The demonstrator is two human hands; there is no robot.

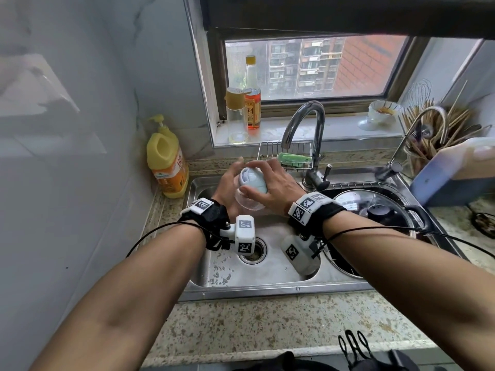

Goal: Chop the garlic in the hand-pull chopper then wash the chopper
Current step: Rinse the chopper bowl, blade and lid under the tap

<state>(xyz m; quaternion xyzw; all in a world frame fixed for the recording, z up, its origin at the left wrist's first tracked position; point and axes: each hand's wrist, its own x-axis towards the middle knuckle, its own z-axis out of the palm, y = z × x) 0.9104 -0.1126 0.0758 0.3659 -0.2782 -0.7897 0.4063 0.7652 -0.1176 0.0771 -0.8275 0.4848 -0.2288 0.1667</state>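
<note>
Over the stainless steel sink (267, 287), the left hand (229, 184) is cupping the clear-bowled, pale-blue-lidded hand-pull chopper (253, 183) while the right hand (277, 187) is curling round its lid. Chopping seems finished; washing is only starting, with no water showing at the chrome tap (308, 121).

Left grip (227, 184): palm turned inward, fingers curled upward in a hold.
Right grip (272, 183): palm down, fingers and thumb curled in a hold, just beside the left.
Forearms (134, 277): bare, reaching forward, converging.
</note>
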